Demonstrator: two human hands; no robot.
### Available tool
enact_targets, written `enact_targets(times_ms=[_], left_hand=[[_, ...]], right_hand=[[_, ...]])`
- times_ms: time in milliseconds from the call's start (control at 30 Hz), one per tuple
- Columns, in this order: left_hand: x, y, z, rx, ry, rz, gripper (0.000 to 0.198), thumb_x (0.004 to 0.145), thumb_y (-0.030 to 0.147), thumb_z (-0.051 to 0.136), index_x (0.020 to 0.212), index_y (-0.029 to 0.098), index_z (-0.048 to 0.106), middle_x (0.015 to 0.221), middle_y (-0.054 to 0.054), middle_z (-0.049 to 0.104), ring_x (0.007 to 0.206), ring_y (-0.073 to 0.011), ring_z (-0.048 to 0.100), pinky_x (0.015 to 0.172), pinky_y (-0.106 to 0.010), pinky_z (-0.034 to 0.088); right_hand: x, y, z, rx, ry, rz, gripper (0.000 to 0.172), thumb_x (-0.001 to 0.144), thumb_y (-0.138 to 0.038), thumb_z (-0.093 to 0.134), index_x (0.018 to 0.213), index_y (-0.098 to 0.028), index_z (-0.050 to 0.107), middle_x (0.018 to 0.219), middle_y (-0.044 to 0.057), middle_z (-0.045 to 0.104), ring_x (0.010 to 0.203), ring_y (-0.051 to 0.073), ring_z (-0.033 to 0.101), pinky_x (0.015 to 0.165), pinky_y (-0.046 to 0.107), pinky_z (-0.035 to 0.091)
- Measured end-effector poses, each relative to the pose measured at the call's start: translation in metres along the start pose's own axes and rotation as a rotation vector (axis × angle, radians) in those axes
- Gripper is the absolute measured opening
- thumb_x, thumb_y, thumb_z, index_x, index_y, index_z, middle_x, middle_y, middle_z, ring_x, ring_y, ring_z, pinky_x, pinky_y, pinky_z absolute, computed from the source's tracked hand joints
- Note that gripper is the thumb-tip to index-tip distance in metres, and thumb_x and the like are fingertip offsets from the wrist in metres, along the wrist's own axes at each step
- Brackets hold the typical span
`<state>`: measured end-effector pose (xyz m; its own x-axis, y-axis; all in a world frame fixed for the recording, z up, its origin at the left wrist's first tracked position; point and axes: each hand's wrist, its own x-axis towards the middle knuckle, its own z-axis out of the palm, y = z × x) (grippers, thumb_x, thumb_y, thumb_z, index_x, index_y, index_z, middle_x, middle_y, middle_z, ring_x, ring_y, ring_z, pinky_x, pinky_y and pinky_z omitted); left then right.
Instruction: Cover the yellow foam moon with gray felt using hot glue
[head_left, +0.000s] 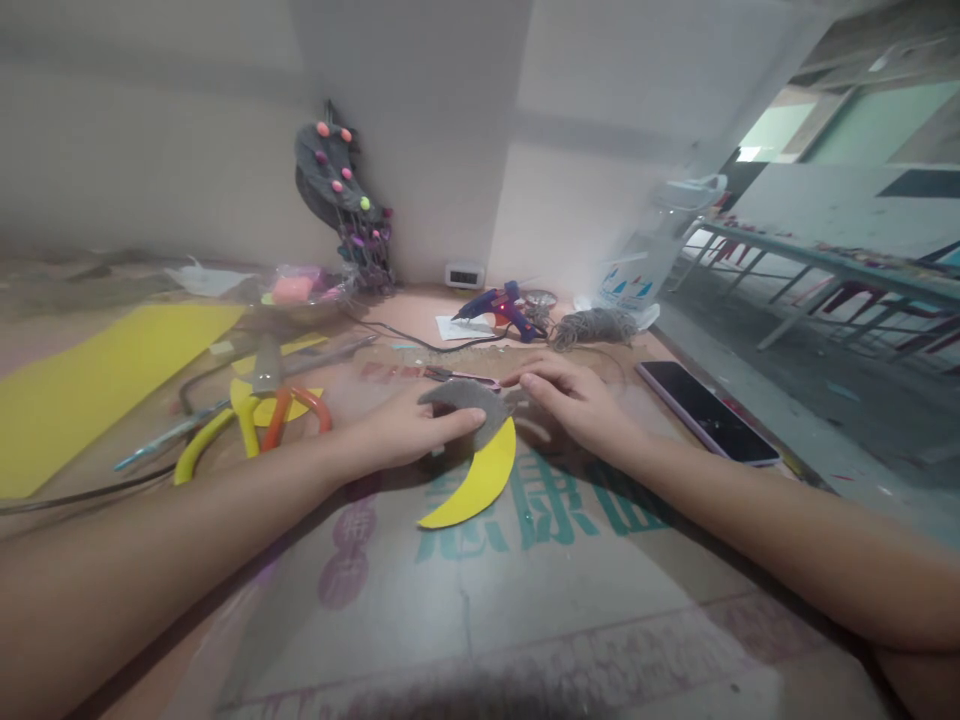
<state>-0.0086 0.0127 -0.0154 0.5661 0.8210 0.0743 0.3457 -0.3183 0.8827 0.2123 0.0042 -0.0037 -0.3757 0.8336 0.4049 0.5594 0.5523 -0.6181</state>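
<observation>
A crescent moon cutout shows bare yellow on its lower half, and grey yarn covers its upper half. My left hand grips the wrapped part, thumb on top and the other fingers underneath, mostly hidden. Close to the crescent's right edge, my right hand has its fingers bent and closed around what looks like the loose end of the yarn; the strand is blurred. Small scissors with a pink handle lie just behind the crescent.
Pliers with yellow and orange handles and a yellow sheet lie left. A glue gun, a grey yarn skein and a small clock stand behind. A phone lies right. A decorated grey crescent leans on the wall.
</observation>
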Motion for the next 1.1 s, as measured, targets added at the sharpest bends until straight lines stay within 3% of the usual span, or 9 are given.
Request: enact_targets(times_ms=[200, 300, 400, 600, 733, 900, 1100], left_hand=[[0.001, -0.002, 0.000, 0.042, -0.028, 0.033, 0.032, 0.082, 0.047, 0.053, 0.089, 0.018, 0.064, 0.069, 0.001, 0.061, 0.060, -0.0124, 0.053, 0.053, -0.021, 0.041], [0.001, -0.003, 0.000, 0.086, 0.007, 0.015, 0.038, 0.083, 0.051, 0.050, 0.080, 0.016, 0.063, 0.064, 0.000, 0.058, 0.055, -0.0114, 0.050, 0.047, -0.020, 0.036], [0.002, -0.003, 0.000, 0.132, 0.024, -0.025, 0.047, 0.083, 0.056, 0.046, 0.070, 0.014, 0.062, 0.059, 0.000, 0.056, 0.051, -0.0114, 0.048, 0.044, -0.021, 0.032], [0.003, -0.003, 0.001, 0.185, 0.045, -0.038, 0.042, 0.078, 0.055, 0.054, 0.081, 0.015, 0.067, 0.072, -0.002, 0.066, 0.062, -0.0152, 0.056, 0.051, -0.022, 0.038], [0.002, -0.001, 0.001, 0.227, 0.082, -0.038, 0.040, 0.081, 0.053, 0.052, 0.082, 0.015, 0.068, 0.070, -0.001, 0.064, 0.060, -0.0138, 0.053, 0.049, -0.022, 0.035], [0.001, 0.001, 0.001, 0.275, 0.106, -0.033, 0.041, 0.081, 0.053, 0.052, 0.070, 0.015, 0.064, 0.059, 0.002, 0.057, 0.051, -0.0114, 0.046, 0.045, -0.022, 0.030], [0.001, 0.001, 0.000, 0.327, 0.101, 0.006, 0.043, 0.081, 0.054, 0.051, 0.066, 0.015, 0.062, 0.055, 0.002, 0.054, 0.049, -0.0109, 0.044, 0.045, -0.023, 0.030]], right_hand=[[-0.003, -0.009, 0.007, 0.223, -0.118, 0.164, 0.023, 0.084, -0.037, 0.056, 0.079, -0.016, 0.066, 0.081, 0.004, 0.063, 0.074, 0.014, 0.058, 0.069, 0.027, 0.044], [-0.005, -0.010, 0.012, 0.395, -0.112, 0.289, 0.026, 0.081, -0.042, 0.059, 0.076, -0.016, 0.061, 0.058, -0.003, 0.053, 0.051, 0.009, 0.046, 0.051, 0.023, 0.037], [-0.006, -0.011, 0.014, 0.452, -0.101, 0.358, 0.030, 0.078, -0.045, 0.061, 0.075, -0.015, 0.060, 0.049, -0.006, 0.045, 0.043, 0.007, 0.038, 0.043, 0.022, 0.029], [-0.007, -0.013, 0.014, 0.381, -0.130, 0.272, 0.033, 0.082, -0.045, 0.058, 0.072, -0.014, 0.061, 0.061, -0.001, 0.051, 0.054, 0.008, 0.043, 0.049, 0.022, 0.033], [-0.006, -0.011, 0.012, 0.342, -0.097, 0.271, 0.039, 0.088, -0.048, 0.045, 0.082, -0.014, 0.064, 0.057, -0.003, 0.047, 0.049, 0.008, 0.038, 0.046, 0.022, 0.030], [-0.004, -0.009, 0.011, 0.203, -0.061, 0.249, 0.026, 0.080, -0.040, 0.059, 0.079, -0.015, 0.065, 0.076, 0.003, 0.062, 0.065, 0.012, 0.053, 0.058, 0.024, 0.040], [-0.004, -0.006, 0.014, 0.131, -0.098, 0.159, 0.018, 0.079, -0.035, 0.061, 0.077, -0.017, 0.064, 0.086, 0.004, 0.066, 0.080, 0.016, 0.058, 0.069, 0.027, 0.044]])
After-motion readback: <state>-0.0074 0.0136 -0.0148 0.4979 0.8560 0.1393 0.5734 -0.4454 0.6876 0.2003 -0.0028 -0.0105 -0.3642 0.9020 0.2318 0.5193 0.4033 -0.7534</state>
